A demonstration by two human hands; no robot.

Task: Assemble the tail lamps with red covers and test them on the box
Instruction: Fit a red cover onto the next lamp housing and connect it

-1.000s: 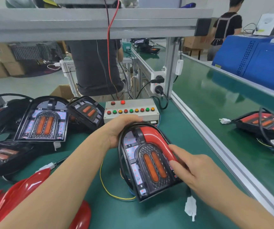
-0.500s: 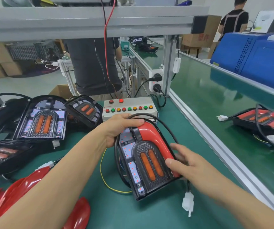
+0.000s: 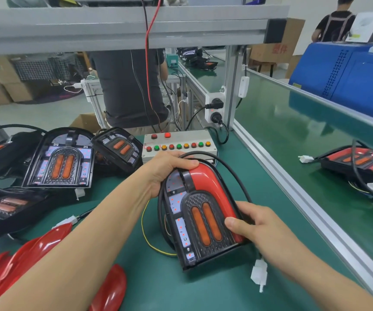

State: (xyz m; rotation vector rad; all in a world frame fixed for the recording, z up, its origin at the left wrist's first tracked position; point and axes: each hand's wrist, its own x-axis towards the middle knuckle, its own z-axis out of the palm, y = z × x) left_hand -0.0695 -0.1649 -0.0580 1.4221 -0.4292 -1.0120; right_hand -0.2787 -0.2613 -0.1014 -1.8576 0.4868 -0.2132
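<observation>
Six tail lamps (image 3: pixel 200 212), three loose red covers (image 3: pixel 46 241), one test box (image 3: pixel 178 144).

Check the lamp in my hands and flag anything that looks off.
The red cover spans only the right side of the lamp; the left LED strip is bare. Its white plug lies loose on the mat, not connected to the test box. Nothing looks cracked or spilled.
</observation>
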